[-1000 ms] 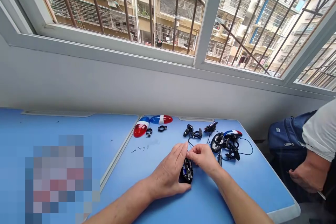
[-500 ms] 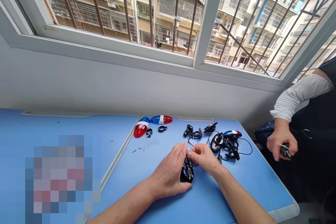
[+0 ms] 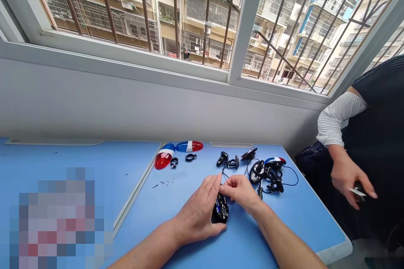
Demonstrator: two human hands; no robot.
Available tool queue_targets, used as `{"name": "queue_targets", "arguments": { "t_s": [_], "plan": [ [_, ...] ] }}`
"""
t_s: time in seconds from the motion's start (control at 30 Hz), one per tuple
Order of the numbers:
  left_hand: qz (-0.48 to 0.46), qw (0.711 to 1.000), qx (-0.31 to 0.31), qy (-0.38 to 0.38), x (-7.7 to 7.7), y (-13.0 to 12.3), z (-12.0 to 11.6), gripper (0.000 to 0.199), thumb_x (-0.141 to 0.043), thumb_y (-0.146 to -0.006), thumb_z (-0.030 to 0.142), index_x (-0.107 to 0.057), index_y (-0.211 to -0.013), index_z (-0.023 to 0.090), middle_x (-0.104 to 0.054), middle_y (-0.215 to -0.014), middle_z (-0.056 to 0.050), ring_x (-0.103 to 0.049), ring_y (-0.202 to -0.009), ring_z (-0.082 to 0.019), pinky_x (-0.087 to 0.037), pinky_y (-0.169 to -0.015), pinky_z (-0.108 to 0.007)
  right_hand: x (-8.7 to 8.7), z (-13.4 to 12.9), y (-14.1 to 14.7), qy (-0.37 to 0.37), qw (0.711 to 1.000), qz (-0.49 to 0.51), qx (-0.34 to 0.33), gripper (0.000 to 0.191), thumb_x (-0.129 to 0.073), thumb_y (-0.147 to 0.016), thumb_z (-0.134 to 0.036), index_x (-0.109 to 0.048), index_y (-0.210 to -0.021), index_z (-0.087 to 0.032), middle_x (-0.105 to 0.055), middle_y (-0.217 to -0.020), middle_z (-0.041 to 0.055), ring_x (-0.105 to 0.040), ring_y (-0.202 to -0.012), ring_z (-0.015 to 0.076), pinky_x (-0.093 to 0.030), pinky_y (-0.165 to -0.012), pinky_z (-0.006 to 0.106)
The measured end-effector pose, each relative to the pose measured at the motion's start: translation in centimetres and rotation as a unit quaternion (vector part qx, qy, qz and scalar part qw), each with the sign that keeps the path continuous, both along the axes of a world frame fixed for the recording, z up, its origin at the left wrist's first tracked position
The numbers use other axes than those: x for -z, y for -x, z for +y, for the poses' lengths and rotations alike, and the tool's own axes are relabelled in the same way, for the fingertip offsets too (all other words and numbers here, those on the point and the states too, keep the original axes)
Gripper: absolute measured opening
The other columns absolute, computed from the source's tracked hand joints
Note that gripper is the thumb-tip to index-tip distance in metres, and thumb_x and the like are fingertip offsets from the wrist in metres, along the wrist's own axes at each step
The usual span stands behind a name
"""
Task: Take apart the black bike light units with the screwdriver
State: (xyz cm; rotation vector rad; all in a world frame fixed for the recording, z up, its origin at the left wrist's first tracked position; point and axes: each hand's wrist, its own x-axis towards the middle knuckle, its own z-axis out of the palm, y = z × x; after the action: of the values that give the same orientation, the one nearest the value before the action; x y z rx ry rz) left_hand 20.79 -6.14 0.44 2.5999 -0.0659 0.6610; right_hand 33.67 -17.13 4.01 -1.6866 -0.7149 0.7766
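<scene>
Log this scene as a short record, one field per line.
left hand: left hand around black case
right hand: right hand, fingertips together at the case's far end; anything pinched is hidden
surface: blue table
screws: four loose screws
covers: two red, white and blue covers, beside two black rings
nearby: another person's hand

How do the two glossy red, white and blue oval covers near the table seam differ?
The left cover has its red end towards the person; the right cover has its red end pointing right. From here, the left cover looks broader, the right cover slimmer. Both have a white middle band.
</scene>
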Motion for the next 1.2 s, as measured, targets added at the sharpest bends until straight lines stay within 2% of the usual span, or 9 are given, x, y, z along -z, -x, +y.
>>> {"name": "queue_targets", "arguments": {
  "t_s": [0.17,0.4,0.6,0.67,0.77,0.9,1.03,1.2],
  "plan": [
    [-0.001,1.0,0.004,-0.028,0.2,0.0,0.1,0.126,-0.074,-0.058,0.017,0.01,-0.152,0.02,-0.039,-0.143,-0.022,-0.037,-0.133,-0.046,-0.042,-0.104,-0.06,-0.4,0.1,-0.2,0.01,1.0,0.02,-0.007,0.049,-0.081,-0.053,-0.057,-0.054,-0.057,-0.017,-0.052,-0.053,-0.0036,-0.042,-0.05,0.0077,-0.033,-0.047,0.021],
    [-0.016,0.999,0.0,-0.031,-0.3,0.3,-0.1,0.129,-0.074,-0.058,0.019,0.015,-0.151,0.021,-0.044,-0.14,-0.021,-0.042,-0.13,-0.046,-0.047,-0.099,-0.058,-1.0,-0.2,-0.1,0.014,0.999,0.033,-0.027,0.041,-0.081,-0.056,-0.047,-0.054,-0.057,-0.017,-0.054,-0.055,-0.0031,-0.045,-0.052,0.0081,-0.037,-0.049,0.021],
    [0.009,1.0,0.001,-0.018,-0.3,0.1,0.0,0.136,-0.08,-0.055,0.021,0.016,-0.15,0.019,-0.042,-0.14,-0.023,-0.041,-0.13,-0.047,-0.045,-0.101,-0.06,-0.1,-0.5,0.0,0.0,0.999,0.012,-0.035,0.033,-0.074,-0.065,-0.042,-0.052,-0.058,-0.018,-0.048,-0.053,-0.0051,-0.042,-0.049,0.0078,-0.036,-0.048,0.021],
    [0.008,1.0,-0.002,-0.009,0.0,0.0,0.2,0.138,-0.082,-0.054,0.021,0.017,-0.15,0.021,-0.04,-0.141,-0.023,-0.039,-0.131,-0.047,-0.043,-0.102,-0.062,0.6,-0.6,0.1,-0.02,0.999,-0.028,-0.025,0.025,-0.07,-0.07,-0.037,-0.056,-0.063,-0.018,-0.049,-0.055,-0.005,-0.042,-0.049,0.0085,-0.036,-0.047,0.022],
    [-0.005,1.0,-0.004,0.005,0.5,0.1,0.4,0.138,-0.083,-0.054,0.019,0.017,-0.15,0.025,-0.038,-0.142,-0.021,-0.037,-0.132,-0.047,-0.042,-0.103,-0.063,1.4,-1.0,0.5,-0.073,0.984,-0.162,0.002,0.011,-0.062,-0.078,-0.028,-0.066,-0.08,-0.017,-0.061,-0.069,0.0009,-0.053,-0.061,0.0134,-0.042,-0.052,0.023],
    [-0.016,1.0,0.006,0.023,0.9,0.1,0.5,0.137,-0.082,-0.054,0.018,0.014,-0.15,0.026,-0.036,-0.143,-0.02,-0.037,-0.131,-0.045,-0.041,-0.104,-0.061,2.3,-1.3,0.7,-0.128,0.944,-0.305,-0.009,0.016,-0.053,-0.086,-0.022,-0.069,-0.083,-0.019,-0.068,-0.079,0.0052,-0.062,-0.071,0.0168,-0.046,-0.058,0.024],
    [-0.024,0.999,0.011,0.024,1.0,0.0,0.5,0.136,-0.082,-0.054,0.018,0.013,-0.151,0.025,-0.036,-0.143,-0.02,-0.037,-0.131,-0.045,-0.039,-0.105,-0.062,3.0,-1.0,0.3,-0.158,0.92,-0.358,-0.011,0.013,-0.053,-0.088,-0.02,-0.065,-0.083,-0.02,-0.066,-0.077,0.0039,-0.06,-0.069,0.0159,-0.046,-0.058,0.024],
    [-0.027,0.999,0.018,0.016,0.9,-0.1,0.4,0.136,-0.08,-0.053,0.016,0.014,-0.151,0.026,-0.036,-0.144,-0.02,-0.037,-0.132,-0.045,-0.039,-0.105,-0.062,3.4,-0.4,-0.3,-0.169,0.912,-0.374,-0.019,0.016,-0.046,-0.091,-0.021,-0.056,-0.078,-0.021,-0.058,-0.073,0.0016,-0.052,-0.066,0.0149,-0.043,-0.059,0.025]
  ]
}}
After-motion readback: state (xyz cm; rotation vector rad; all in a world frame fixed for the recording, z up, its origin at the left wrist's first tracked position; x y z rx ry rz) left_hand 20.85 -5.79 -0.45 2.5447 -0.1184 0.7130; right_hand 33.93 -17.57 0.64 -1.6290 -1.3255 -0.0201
